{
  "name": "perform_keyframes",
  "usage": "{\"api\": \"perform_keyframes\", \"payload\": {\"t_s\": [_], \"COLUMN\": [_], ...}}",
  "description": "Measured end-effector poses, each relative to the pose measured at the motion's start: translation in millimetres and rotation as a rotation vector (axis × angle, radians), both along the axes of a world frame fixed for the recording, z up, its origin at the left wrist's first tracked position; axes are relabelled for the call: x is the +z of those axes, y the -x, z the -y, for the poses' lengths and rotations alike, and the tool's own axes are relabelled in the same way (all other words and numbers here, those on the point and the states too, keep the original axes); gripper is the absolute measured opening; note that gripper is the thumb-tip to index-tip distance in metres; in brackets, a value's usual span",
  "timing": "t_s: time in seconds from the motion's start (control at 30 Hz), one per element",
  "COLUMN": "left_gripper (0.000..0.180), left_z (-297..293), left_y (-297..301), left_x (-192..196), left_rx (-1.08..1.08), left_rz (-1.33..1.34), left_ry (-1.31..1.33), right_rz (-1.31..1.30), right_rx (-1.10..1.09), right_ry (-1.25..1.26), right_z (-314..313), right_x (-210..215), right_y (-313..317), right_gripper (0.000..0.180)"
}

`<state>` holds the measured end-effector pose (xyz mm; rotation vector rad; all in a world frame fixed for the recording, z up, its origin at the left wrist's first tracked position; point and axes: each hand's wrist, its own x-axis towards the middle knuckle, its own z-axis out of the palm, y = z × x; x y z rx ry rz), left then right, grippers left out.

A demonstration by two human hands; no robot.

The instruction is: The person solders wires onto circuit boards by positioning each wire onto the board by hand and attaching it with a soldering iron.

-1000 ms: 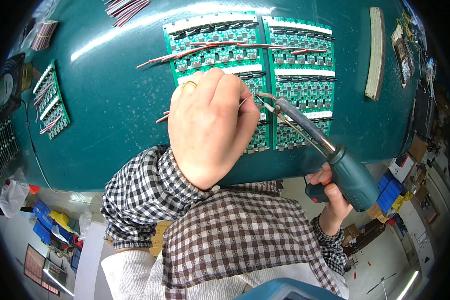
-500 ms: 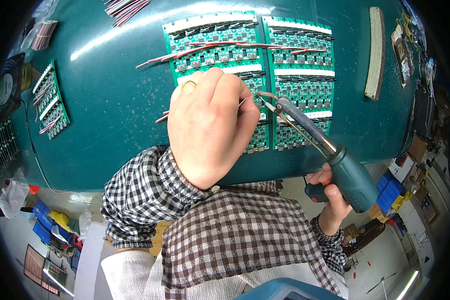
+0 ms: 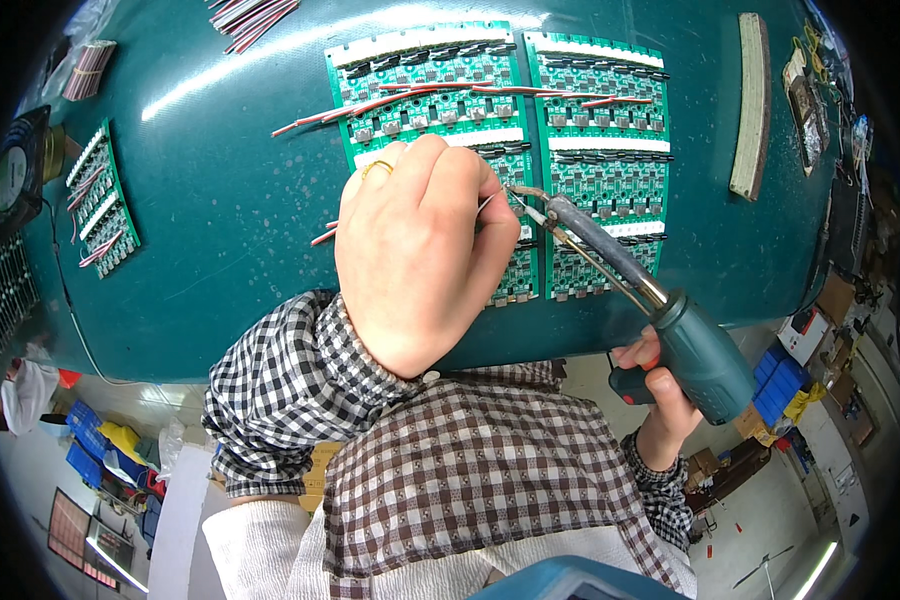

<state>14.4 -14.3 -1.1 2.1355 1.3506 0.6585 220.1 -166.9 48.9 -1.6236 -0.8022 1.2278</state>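
My left hand (image 3: 410,255) lies over the lower part of a green circuit board panel (image 3: 435,120), thumb and forefinger pinched on a thin wire (image 3: 486,201). Red and white ends (image 3: 322,238) stick out on the other side of that hand. In my right hand (image 3: 670,408) is a green-handled soldering gun (image 3: 708,355) with a feed tube along its barrel. Its tip is at the panel's right side, close to my left fingertips; whether it touches the wire I cannot tell. A second green panel (image 3: 608,178) lies alongside. Several red and white wires (image 3: 410,93) rest across both panels.
A smaller board with wires (image 3: 105,215) lies on the green table (image 3: 230,200) at the left, near a cable (image 3: 65,285). Wire bundles (image 3: 253,20) sit at the far edge. At right are a curved wooden strip (image 3: 748,110) and a dark, worn block (image 3: 803,110).
The soldering gun's tip has shifted slightly left, toward my left fingertips. My left hand has stayed in place, still pinching the wire.
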Motion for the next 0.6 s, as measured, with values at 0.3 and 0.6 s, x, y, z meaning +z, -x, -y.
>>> {"api": "perform_keyframes", "payload": {"t_s": [0.3,0.6], "left_gripper": [0.016,0.017], "left_z": [0.1,0.8], "left_y": [-0.4,-1.4], "left_x": [0.7,-0.8], "left_rx": [-0.002,0.006], "left_rz": [0.011,0.011], "left_ry": [-0.005,-0.027], "right_rz": [-0.012,0.046], "right_rx": [0.002,-0.028], "right_ry": [-0.031,-0.009], "right_z": [-2.3,-3.4], "right_x": [0.3,0.3], "right_y": [-0.3,5.1], "right_gripper": [0.048,0.051]}}
